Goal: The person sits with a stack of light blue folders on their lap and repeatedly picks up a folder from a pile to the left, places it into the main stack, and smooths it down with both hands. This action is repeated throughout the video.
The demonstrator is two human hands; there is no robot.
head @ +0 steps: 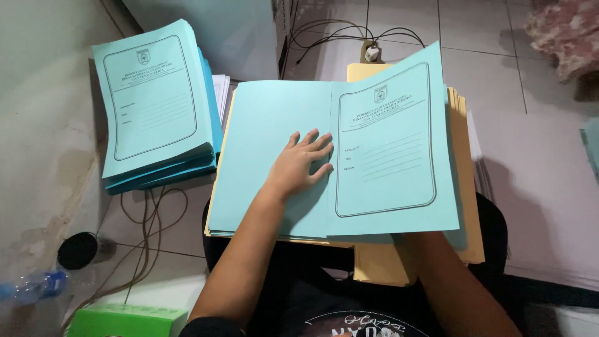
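Left hand (pixel 301 163) flat, fingers spread, pressing an open teal folder (pixel 274 156) at its centre crease, gripping nothing. Right hand hidden beneath the printed flap, perhaps lifting it; grip unclear. Tan folders (pixel 465 187) underneath; teal stack (pixel 156 106) well left.

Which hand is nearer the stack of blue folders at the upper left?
Left. The left hand lies flat on the open blue folder, just right of the stack of blue folders; the right hand is hidden under the cover.
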